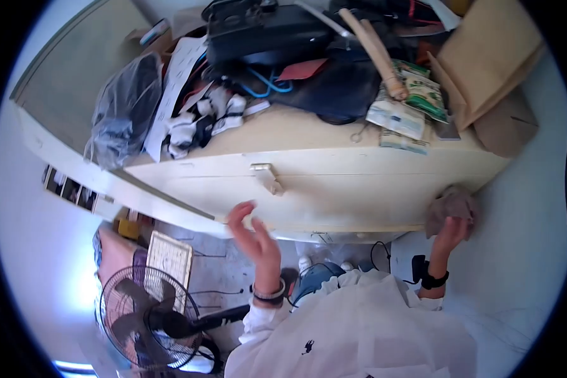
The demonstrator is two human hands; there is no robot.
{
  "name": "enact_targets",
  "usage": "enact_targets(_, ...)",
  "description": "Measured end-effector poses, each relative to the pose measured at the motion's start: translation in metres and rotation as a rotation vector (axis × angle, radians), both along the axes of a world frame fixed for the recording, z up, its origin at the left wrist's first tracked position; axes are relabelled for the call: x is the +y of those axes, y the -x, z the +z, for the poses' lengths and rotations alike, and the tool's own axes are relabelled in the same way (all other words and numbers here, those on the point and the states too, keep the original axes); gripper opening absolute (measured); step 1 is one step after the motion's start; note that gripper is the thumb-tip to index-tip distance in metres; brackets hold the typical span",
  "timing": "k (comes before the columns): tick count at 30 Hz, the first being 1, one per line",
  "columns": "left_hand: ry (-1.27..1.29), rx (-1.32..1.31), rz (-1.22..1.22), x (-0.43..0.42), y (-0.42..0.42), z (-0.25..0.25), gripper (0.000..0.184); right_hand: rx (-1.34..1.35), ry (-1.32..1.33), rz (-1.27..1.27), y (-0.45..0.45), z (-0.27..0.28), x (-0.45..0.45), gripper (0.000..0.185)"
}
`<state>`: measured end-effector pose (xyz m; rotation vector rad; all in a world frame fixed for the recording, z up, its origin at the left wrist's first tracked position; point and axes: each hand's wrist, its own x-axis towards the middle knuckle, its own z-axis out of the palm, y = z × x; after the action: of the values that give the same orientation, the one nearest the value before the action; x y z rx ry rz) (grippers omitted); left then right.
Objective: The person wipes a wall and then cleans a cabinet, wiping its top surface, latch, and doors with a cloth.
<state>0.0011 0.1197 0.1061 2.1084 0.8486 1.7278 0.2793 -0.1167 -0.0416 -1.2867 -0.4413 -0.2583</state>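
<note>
- White shirt (372,321) right up close
- left hand (257,242) loose, grip released, near the latch (268,179)
- right hand (450,234) grasping probably a greyish-brown cloth (452,205), kinda blurry

Worn on the head, on the front side of the cream chest (346,201) and above it. Aimed forward and steeply down. Close enough to fill much of the upper frame with it. Fisheye-wide, reaching to the wall (523,239) right of it.
</note>
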Motion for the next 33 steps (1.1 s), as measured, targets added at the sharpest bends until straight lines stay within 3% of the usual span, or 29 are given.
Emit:
enact_targets(3, 0.054, 0.184, -0.013, 0.018, -0.011, -0.035, 0.017, -0.093, -0.085, 0.192, 0.005, -0.005, 0.031, 0.046)
enact_targets(5, 0.319, -0.048, -0.102, 0.019, -0.022, -0.045, 0.017, -0.010, -0.344, 0.280, -0.001, -0.012, 0.039, 0.043)
enact_targets(8, 0.474, -0.296, -0.242, 0.022, -0.027, -0.038, 0.013, 0.149, -0.393, 0.175, -0.005, 0.018, 0.036, 0.041)
enact_targets(10, 0.601, -0.276, -0.267, 0.026, -0.020, -0.040, 0.011, 0.274, -0.428, 0.262, -0.023, 0.024, 0.018, 0.041)
enact_targets(12, 0.612, -0.027, -0.314, 0.034, -0.014, -0.044, 0.010, 0.388, -0.482, 0.345, -0.045, 0.020, 0.008, 0.042)
enact_targets(14, 0.659, -0.113, -0.365, 0.035, -0.015, -0.043, 0.013, 0.047, -0.237, 0.369, -0.058, 0.005, 0.004, 0.042)
enact_targets(18, 0.716, -0.128, -0.551, 0.030, -0.016, -0.045, 0.018, 0.146, -0.213, 0.275, -0.064, -0.014, -0.007, 0.039)
enact_targets(20, 0.734, -0.204, -0.536, 0.028, -0.021, -0.047, 0.018, 0.089, -0.201, 0.338, -0.088, -0.053, -0.021, 0.034)
enact_targets(21, 0.734, -0.204, -0.551, 0.027, -0.022, -0.046, 0.018, 0.148, -0.243, 0.287, -0.068, -0.026, -0.008, 0.027)
enact_targets(25, 0.680, -0.179, -0.477, 0.024, -0.020, -0.045, 0.022, 0.289, -0.152, 0.226, -0.071, -0.061, -0.012, 0.021)
enact_targets(27, 0.666, -0.191, -0.415, 0.023, -0.017, -0.048, 0.021, 0.200, -0.050, 0.051, -0.065, -0.083, -0.010, 0.012)
enact_targets(29, 0.674, -0.219, -0.423, 0.020, -0.017, -0.045, 0.021, 0.009, 0.364, 0.045, -0.026, -0.035, 0.006, 0.009)
enact_targets(31, 0.691, -0.245, -0.422, 0.017, -0.016, -0.045, 0.021, -0.144, 0.616, 0.300, -0.001, -0.008, 0.024, 0.011)
enact_targets(33, 0.702, -0.204, -0.405, 0.017, -0.015, -0.044, 0.021, -0.129, 0.627, 0.352, 0.021, -0.018, 0.046, 0.016)
